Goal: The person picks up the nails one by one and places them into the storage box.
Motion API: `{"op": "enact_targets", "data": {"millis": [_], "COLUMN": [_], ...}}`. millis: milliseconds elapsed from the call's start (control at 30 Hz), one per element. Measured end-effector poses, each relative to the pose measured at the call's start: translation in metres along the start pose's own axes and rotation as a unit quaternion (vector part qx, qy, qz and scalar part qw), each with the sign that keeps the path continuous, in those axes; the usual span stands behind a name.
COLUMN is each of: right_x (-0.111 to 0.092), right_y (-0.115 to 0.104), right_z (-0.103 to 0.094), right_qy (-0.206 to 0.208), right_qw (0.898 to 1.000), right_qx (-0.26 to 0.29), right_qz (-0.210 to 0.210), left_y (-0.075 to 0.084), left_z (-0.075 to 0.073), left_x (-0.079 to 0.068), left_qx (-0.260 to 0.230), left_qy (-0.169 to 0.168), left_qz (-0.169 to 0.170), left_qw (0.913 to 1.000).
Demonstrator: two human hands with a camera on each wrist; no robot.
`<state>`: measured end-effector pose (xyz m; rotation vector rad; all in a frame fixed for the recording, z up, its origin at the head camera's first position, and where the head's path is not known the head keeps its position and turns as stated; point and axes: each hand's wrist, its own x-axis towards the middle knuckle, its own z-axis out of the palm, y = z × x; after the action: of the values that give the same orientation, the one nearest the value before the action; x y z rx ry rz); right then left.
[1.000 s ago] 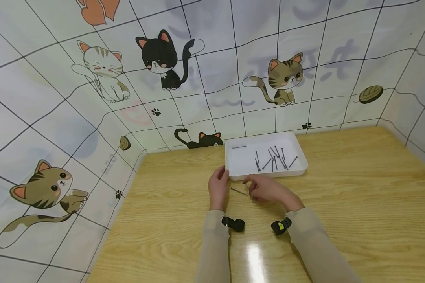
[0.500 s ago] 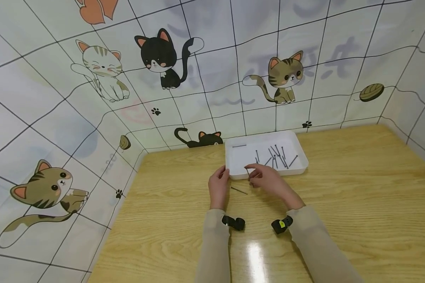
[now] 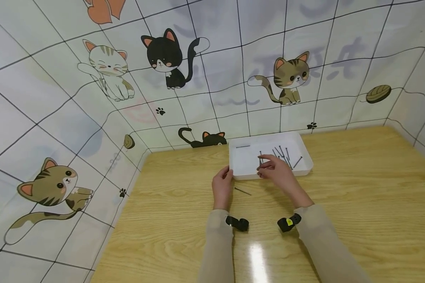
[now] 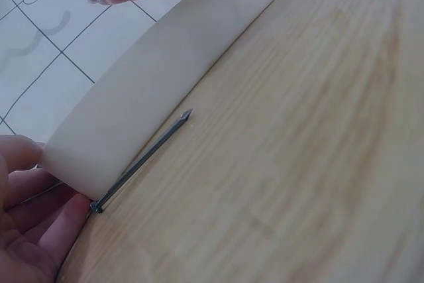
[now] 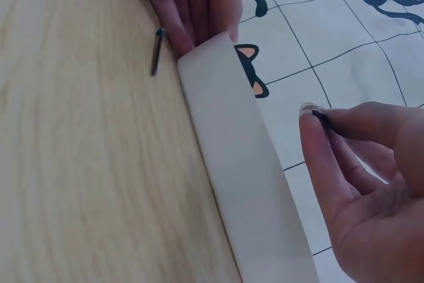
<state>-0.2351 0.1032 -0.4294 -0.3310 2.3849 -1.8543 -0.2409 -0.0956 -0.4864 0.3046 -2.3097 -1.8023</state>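
Observation:
My left hand (image 3: 221, 189) grips the near left corner of a shallow white tray (image 3: 243, 162), with fingers against its end wall in both wrist views. Over the tray's front part, my right hand (image 3: 278, 172) pinches a dark nail (image 5: 320, 118) between thumb and fingertips. Another nail (image 4: 142, 161) lies on the table just in front of the tray, its head close to my left fingers and its point angled away. Inside the tray are several loose nails (image 3: 287, 156), partly hidden behind the right hand, and a lone nail (image 3: 243, 146) near the back left.
The wooden table (image 3: 170, 220) runs back to a white wall covering (image 3: 230, 78) printed with cats and grid lines. The tray's back edge is close to that wall. Black wrist cameras (image 3: 289, 223) sit on both forearms.
My right hand has carried the pinched nail from the table before the tray up and over the tray. The left hand stays at the corner. The head view has shifted slightly.

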Motion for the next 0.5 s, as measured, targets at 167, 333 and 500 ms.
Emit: {"op": "enact_targets", "data": {"millis": [167,333,500], "right_x": [0.013,0.029,0.045], "right_y": [-0.003,-0.005,-0.007], "right_z": [-0.003,-0.005,-0.008], "right_qy": [-0.005,0.018,0.025], "right_qw": [0.999,0.998,0.996], "right_qx": [0.046,0.067,0.078], "right_qz": [0.006,0.009,0.029], "left_y": [0.0,-0.001,0.0], "left_z": [0.001,0.0,0.001], "left_x": [0.0,-0.001,0.0], "left_qx": [0.0,0.001,0.005], "left_qy": [0.001,0.003,0.006], "left_qz": [0.001,-0.001,-0.002], "left_qw": [1.0,1.0,1.0]}}
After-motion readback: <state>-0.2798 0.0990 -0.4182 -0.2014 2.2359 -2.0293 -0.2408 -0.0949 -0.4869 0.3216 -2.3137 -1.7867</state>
